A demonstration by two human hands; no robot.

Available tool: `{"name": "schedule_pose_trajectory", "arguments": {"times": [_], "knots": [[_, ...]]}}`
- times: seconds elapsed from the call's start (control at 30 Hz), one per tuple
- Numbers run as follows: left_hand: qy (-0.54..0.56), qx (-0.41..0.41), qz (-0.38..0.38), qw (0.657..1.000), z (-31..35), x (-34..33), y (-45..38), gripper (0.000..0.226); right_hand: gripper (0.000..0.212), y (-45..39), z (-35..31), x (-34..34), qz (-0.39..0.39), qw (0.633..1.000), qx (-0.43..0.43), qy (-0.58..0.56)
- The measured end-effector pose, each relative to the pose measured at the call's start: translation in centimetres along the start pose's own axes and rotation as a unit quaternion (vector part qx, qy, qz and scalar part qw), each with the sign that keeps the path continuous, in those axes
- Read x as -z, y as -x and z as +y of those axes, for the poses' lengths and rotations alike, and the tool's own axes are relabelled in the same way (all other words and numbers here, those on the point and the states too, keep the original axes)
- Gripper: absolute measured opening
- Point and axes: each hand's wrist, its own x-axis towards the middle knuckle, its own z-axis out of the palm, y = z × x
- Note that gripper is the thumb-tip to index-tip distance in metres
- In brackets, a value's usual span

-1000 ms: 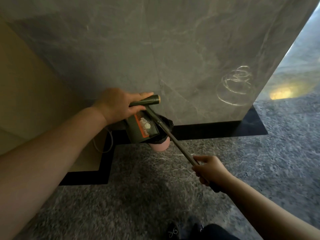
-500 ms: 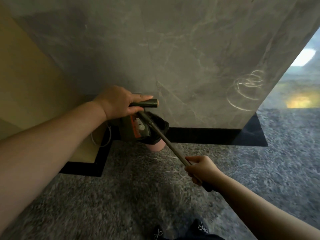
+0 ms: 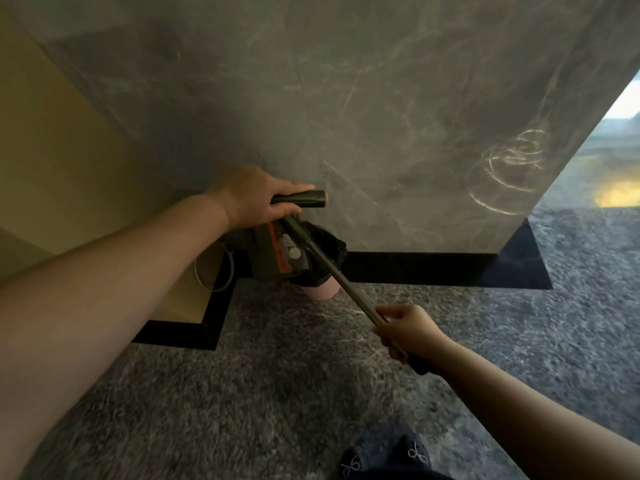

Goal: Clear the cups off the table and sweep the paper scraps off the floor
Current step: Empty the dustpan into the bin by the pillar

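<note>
My left hand [image 3: 252,199] grips the dark handle [image 3: 304,198] of a green dustpan [image 3: 270,251] with an orange strip. The pan is tipped over a pink bin [image 3: 320,291] lined with a black bag [image 3: 327,242], at the foot of the marble wall. A small white scrap [image 3: 294,252] lies in the pan. My right hand [image 3: 408,332] holds a long thin pole [image 3: 346,282] that slants up to the dustpan. Where the pole ends is hidden behind the pan and my hand. No cups are in view.
A grey marble wall [image 3: 381,116] with a black skirting [image 3: 415,268] stands right behind the bin. A beige panel [image 3: 52,150] is on the left, with a white cable [image 3: 214,271] at its base. Dark speckled floor [image 3: 242,393] lies in front; my feet [image 3: 381,459] show at the bottom.
Both hands keep their grips. My right hand has drifted slightly left with the pole, and the dustpan has stayed over the bin while the view shifted a little.
</note>
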Motion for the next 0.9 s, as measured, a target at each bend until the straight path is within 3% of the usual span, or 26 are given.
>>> {"name": "schedule_pose_trajectory", "arguments": {"times": [0.27, 0.77, 0.9], "knots": [[-0.049, -0.011, -0.002, 0.999, 1.9, 2.9, -1.1, 0.051, 0.049, 0.6, 0.0, 0.2, -0.007, 1.0, 0.017, -0.012], [-0.134, -0.063, -0.024, 0.989, 4.0, 1.8, -2.9, 0.052, 0.049, 1.1, 2.0, 3.3, 0.008, 1.0, 0.013, -0.022], [-0.161, -0.099, -0.072, 0.979, 5.7, 0.4, -3.2, 0.052, 0.05, 1.1, 2.1, 3.5, 0.0, 1.0, 0.014, -0.018]]}}
